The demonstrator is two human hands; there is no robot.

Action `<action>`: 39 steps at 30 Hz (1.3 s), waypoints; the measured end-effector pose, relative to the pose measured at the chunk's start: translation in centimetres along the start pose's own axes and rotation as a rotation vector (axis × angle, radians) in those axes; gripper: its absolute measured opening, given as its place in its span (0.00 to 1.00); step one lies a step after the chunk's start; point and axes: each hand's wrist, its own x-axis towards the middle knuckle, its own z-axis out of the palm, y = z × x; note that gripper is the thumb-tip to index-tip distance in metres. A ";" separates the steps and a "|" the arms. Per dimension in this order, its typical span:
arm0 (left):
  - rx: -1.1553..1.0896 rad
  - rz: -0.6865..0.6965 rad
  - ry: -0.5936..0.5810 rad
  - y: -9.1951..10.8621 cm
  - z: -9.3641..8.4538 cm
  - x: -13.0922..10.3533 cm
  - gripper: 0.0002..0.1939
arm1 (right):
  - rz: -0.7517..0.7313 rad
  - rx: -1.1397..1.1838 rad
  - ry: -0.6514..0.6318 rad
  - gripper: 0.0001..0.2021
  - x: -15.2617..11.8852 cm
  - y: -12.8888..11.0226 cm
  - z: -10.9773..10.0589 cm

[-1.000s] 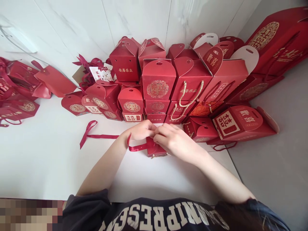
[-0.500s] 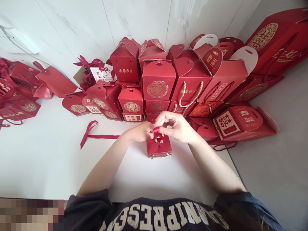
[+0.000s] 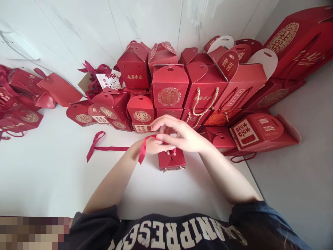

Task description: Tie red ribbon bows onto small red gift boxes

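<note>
A small red gift box with a gold cord handle stands on the white table, its folded top below my hands. Dark red ribbon passes over my left hand, and its end hangs down by the wrist. My left hand is closed on the ribbon just above the box top, partly covered by the other hand. Above it my right hand arches across, with thumb and fingers pinching the ribbon. Another stretch of ribbon runs from beneath my left wrist to a curled end on the table.
Red gift boxes stand stacked along the tiled wall. A large box with a pale label lies at the right by the grey wall. Ribbon bows and cards sit behind on the left. More red boxes are heaped at the far left.
My right hand has moved left over my left hand, bringing a ribbon end across it, where a loop was pinched before. The box and the ribbon on the table stayed put.
</note>
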 end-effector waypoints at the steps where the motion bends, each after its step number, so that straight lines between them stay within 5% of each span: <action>1: 0.011 0.015 -0.054 0.1 -0.1 0.0 0.12 | 0.012 -0.061 0.029 0.06 -0.4 0.3 -0.5; 5: 0.074 0.035 -0.211 0.3 -0.7 -0.1 0.17 | 0.183 -0.217 -0.045 0.19 -2.7 3.0 -1.4; 10: 0.089 0.063 -0.249 0.5 -1.2 -0.3 0.17 | 0.235 0.029 -0.164 0.19 -5.0 6.0 -0.9; 13: 0.090 0.045 -0.245 0.5 -1.3 -0.4 0.17 | 0.187 0.143 -0.120 0.14 -5.6 6.5 -0.9; 19: -0.029 -0.031 -0.282 -0.2 -1.8 -0.4 0.18 | 0.061 -0.013 0.103 0.10 -6.9 4.4 -0.7; 27: -0.033 -0.011 -0.287 -0.4 -2.0 -0.3 0.18 | -0.286 -0.634 -0.113 0.10 -8.9 1.1 2.0; 39: 0.090 0.068 -0.239 0.2 -1.7 -0.5 0.16 | -0.320 -0.884 -0.151 0.09 -9.8 1.9 3.0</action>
